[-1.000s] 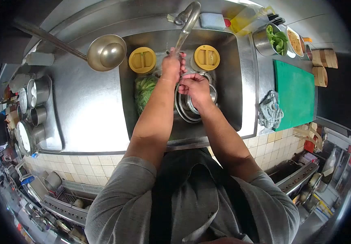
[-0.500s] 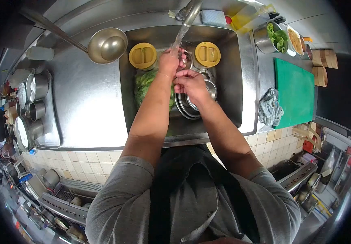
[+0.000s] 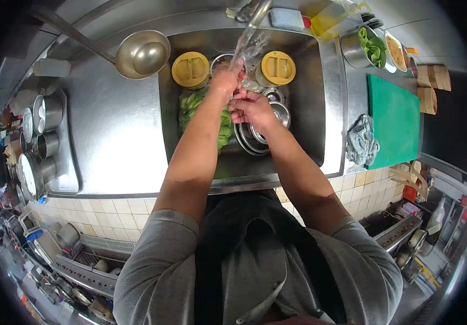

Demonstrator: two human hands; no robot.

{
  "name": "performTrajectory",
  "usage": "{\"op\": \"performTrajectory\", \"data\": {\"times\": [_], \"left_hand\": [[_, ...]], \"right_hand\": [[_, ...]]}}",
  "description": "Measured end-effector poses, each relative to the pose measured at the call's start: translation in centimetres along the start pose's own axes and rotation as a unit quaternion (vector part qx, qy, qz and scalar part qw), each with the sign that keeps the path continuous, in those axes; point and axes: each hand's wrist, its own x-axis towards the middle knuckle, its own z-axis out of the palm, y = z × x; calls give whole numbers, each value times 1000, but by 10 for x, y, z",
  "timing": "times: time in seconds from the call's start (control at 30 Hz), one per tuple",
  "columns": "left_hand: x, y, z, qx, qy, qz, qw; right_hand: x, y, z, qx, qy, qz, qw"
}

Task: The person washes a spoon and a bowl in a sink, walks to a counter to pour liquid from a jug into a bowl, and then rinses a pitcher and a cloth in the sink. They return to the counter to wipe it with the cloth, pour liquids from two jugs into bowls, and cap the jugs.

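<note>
My left hand (image 3: 225, 82) is under the stream from the tap (image 3: 255, 19), its fingers curled and partly covered by water. Just below it, my right hand (image 3: 252, 110) has its fingertips pinched together close to the left hand. Whatever either hand holds, if anything, is too small or hidden to make out. Green leafy vegetables (image 3: 224, 130) lie in the sink (image 3: 306, 119) beneath my left forearm. Stacked metal bowls (image 3: 282, 112) sit under and beside my right hand. Two yellow-lidded containers (image 3: 190, 69) stand at the back of the sink, one on each side of the hands.
A large ladle (image 3: 142, 54) rests on the left counter. To the right are a green cutting board (image 3: 393, 122), a crumpled cloth (image 3: 362, 141) and a metal pot (image 3: 355, 51) with leaves. Behind the sink lies a sponge (image 3: 286, 19). Pots (image 3: 49, 114) stand on a tray at far left.
My left hand has shifted slightly down and left, and water now splashes to the right behind it. The right hand stays almost in place, still pinched. The view has tilted a little.
</note>
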Motion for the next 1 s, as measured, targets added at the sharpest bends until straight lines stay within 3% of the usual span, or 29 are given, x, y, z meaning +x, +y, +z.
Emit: {"op": "performTrajectory", "data": {"times": [0.07, 0.1, 0.17, 0.23, 0.33, 0.43, 0.53, 0.67, 0.77, 0.83, 0.9, 1.0], "left_hand": [[3, 7, 2, 60, 107, -28, 992], [5, 3, -5, 59, 108, -29, 992], [11, -8, -24, 39, 13, -4, 999], [-8, -14, -33, 27, 34, -17, 999], [-31, -31, -59, 14, 30, -33, 999], [-60, -56, -77, -2, 93, -52, 994], [-92, -73, -92, -30, 130, -40, 990], [-122, -74, -105, -56, 137, -52, 988], [-130, -73, -111, -75, 143, -47, 986], [-121, -76, -110, -126, 201, -30, 971], [-110, -74, -107, -122, 209, -36, 969], [-86, -70, -97, -107, 219, -47, 969]], "right_hand": [[6, 10, -3, -2, -3, 10, 1000], [10, 17, -6, -1, -5, 18, 1000], [23, 24, -14, -1, -4, 25, 1000], [42, 31, -22, 25, 71, 19, 997], [94, 48, -40, 28, 104, 7, 994], [141, 56, -46, 5, 158, -11, 987], [178, 62, -41, -37, 264, 29, 963], [205, 58, -28, -34, 324, 32, 945], [210, 56, -25, -12, 331, 31, 943], [209, 53, -28, -9, 331, 31, 943], [199, 41, -30, 26, 331, 83, 940], [163, 26, -25, 31, 321, 57, 945]]}}
